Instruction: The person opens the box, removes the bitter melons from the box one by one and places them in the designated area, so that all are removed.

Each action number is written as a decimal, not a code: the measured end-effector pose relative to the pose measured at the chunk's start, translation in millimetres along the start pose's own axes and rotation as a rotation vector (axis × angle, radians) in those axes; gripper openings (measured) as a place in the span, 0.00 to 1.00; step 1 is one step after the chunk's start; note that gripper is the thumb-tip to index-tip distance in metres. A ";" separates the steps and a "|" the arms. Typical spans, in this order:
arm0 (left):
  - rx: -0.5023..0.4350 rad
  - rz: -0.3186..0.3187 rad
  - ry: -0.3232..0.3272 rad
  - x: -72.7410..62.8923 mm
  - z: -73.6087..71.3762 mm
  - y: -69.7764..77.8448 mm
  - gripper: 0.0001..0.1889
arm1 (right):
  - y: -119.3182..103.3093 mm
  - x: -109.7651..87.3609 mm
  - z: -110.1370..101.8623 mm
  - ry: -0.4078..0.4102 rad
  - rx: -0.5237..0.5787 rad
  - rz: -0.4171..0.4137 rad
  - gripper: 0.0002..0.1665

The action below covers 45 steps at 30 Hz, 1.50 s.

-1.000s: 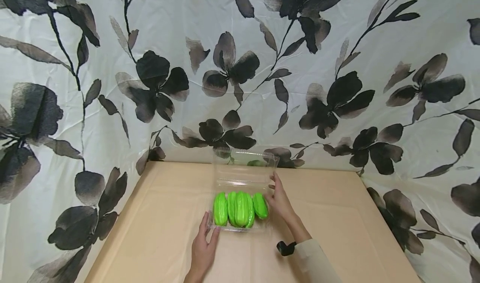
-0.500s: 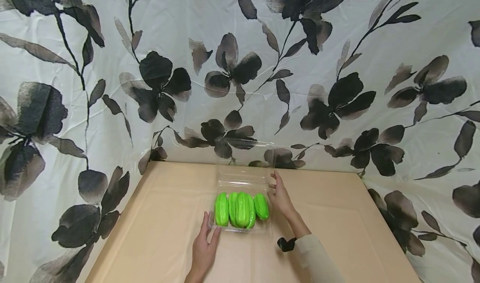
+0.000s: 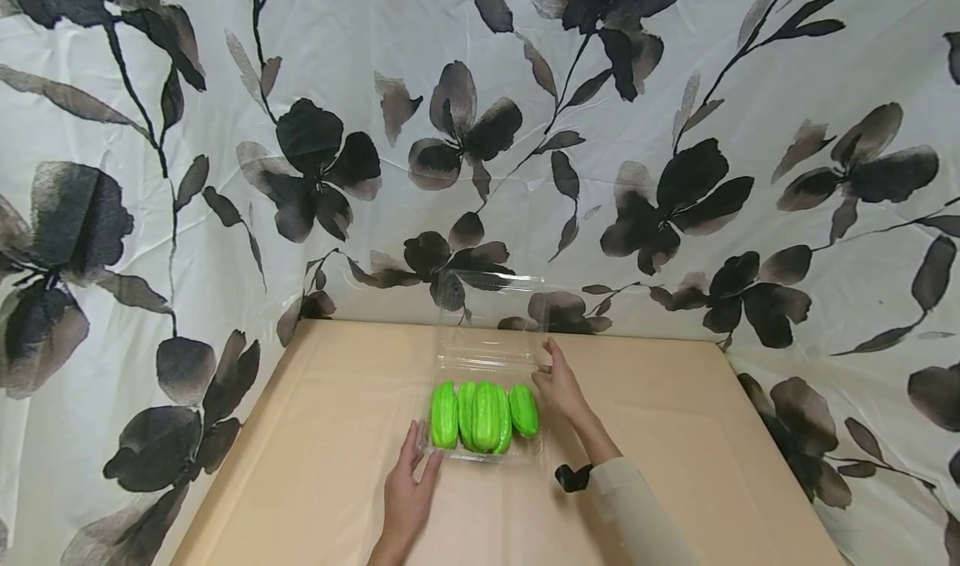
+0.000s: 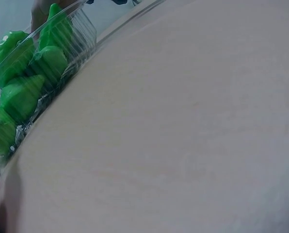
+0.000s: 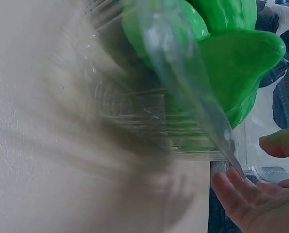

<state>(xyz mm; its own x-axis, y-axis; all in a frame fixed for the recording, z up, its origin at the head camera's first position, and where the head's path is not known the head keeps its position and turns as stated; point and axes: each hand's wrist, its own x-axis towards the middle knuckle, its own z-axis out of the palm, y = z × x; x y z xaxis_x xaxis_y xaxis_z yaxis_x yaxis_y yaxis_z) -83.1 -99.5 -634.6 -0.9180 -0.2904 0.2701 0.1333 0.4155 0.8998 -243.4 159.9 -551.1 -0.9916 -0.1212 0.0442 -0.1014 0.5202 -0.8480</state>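
Observation:
A clear plastic clamshell box [image 3: 487, 458] stands on the table with its transparent lid [image 3: 491, 308] folded up and back. Glossy green, ribbed pieces [image 3: 486, 416] that look like star fruit fill the box; the left wrist view shows their pointed ends. My left hand [image 3: 405, 495] holds the near left corner, thumb at the front edge and fingers along the left side. At the right side, near the hinge, is my right hand [image 3: 562, 391]. The right wrist view shows its fingertips [image 5: 227, 182] touching the plastic edge, with the thumb [image 5: 280, 143] apart from them.
The table under a beige cover [image 3: 652, 416] extends around the box. Behind it hangs a white cloth [image 3: 555, 216] with dark flowers, close to the lid. A black wrist device [image 3: 573, 478] sits by the right sleeve [image 3: 637, 512].
The lid has tilted further up and back over the last second. Both hands have stayed almost in place, and the green pieces have not moved within the box.

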 end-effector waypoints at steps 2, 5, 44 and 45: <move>-0.011 -0.004 0.004 1.0 0.5 0.4 0.35 | -1.2 0.1 -0.2 0.001 0.005 0.019 0.46; -0.032 -0.030 0.000 1.7 0.8 1.9 0.34 | -3.1 -0.6 0.1 0.000 0.011 0.041 0.47; 0.003 -0.102 -0.026 -2.2 -0.7 3.7 0.37 | -34.8 -52.5 29.4 0.244 -0.293 -0.077 0.49; 0.004 -0.100 -0.026 -2.2 -0.8 4.0 0.37 | -35.2 -54.0 30.7 0.246 -0.297 -0.086 0.49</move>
<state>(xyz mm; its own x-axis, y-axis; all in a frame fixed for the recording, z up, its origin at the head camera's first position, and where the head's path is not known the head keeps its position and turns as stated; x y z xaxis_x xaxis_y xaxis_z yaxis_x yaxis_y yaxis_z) -80.2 -97.9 -631.3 -0.9359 -0.3087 0.1698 0.0387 0.3888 0.9205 -183.8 122.2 -539.9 -0.9644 0.0124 0.2643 -0.1678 0.7436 -0.6473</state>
